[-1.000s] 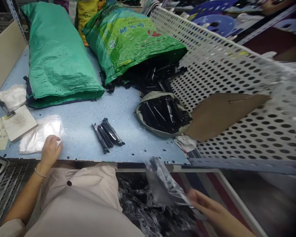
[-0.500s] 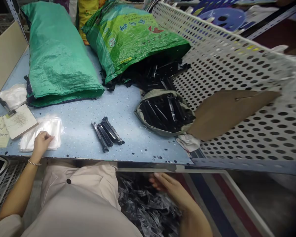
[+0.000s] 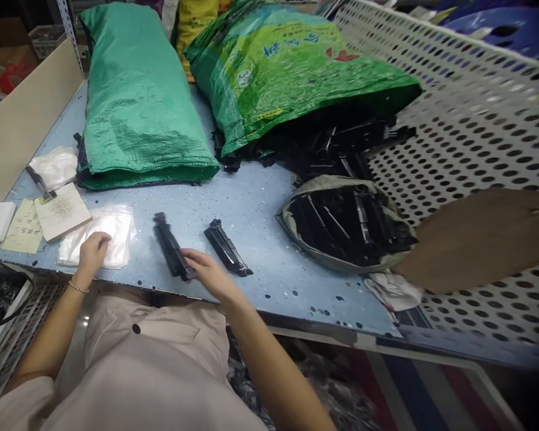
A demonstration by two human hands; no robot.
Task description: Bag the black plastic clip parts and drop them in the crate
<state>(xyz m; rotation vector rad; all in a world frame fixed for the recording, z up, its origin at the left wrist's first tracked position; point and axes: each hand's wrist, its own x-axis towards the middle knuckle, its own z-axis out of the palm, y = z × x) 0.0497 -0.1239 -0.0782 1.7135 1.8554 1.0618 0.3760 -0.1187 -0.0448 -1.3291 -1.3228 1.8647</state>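
Head view: we saw right hand [image 3: 210, 276] pinching black strips [image 3: 169, 246], more strips [image 3: 227, 248] beside it; left hand [image 3: 92, 254] at bags [image 3: 120, 238], grip unclear.

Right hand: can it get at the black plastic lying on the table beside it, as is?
Probably yes: the black plastic lies close beside the right hand, and nothing covers it. That hand holds a dark piece, though, so it may need to release that first.

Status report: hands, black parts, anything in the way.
Left hand at the plastic bags. Right hand gripping black parts, count blurred. More parts on the table, beside right hand; nothing visibly blocking.
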